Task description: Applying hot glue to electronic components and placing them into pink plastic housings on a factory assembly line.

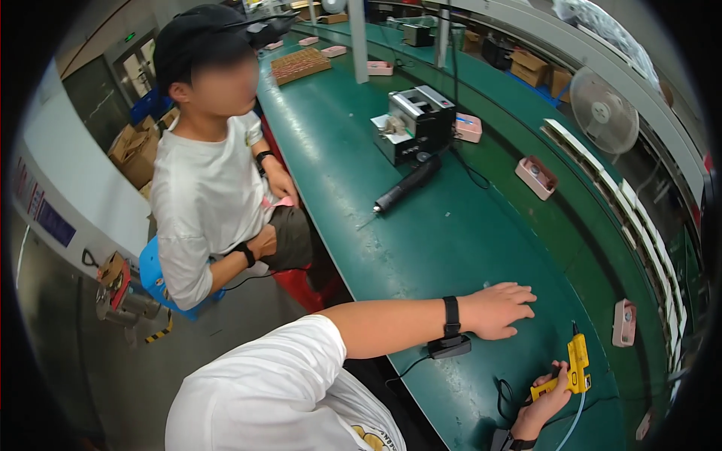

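I see the left hand [496, 312] spread over the green bench [421, 255] and the right hand [549, 404] gripping the yellow tool [577, 364] farther right; a snag in its pale hose [579, 413] could jerk the nozzle [575, 328]

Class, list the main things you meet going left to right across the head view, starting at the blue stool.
Blue stool, red stool, black powered screwdriver, wearer's left hand, yellow handheld tool, pink tray level with that hand.
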Tool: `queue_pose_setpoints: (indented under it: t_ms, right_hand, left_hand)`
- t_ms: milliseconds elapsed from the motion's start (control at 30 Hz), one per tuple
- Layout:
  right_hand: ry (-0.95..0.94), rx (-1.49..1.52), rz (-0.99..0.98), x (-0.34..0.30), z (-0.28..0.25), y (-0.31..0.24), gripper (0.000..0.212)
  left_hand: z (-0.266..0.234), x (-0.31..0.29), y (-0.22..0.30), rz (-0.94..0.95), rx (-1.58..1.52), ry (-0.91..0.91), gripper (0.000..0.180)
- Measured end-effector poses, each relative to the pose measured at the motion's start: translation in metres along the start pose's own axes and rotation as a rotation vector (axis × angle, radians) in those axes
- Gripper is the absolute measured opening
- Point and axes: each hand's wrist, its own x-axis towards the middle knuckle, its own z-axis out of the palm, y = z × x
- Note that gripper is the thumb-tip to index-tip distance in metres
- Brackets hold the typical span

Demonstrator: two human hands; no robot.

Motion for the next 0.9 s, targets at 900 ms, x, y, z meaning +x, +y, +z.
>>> queue_pose_setpoints:
  t_ms: [900]
  right_hand:
    - [-0.076, 0.008, -0.013, -0.001, 0.01, -0.004, 0.026]
  left_hand:
    - [0.0, -0.006, 0.003, -0.047, 0.059, -0.026, 0.056]
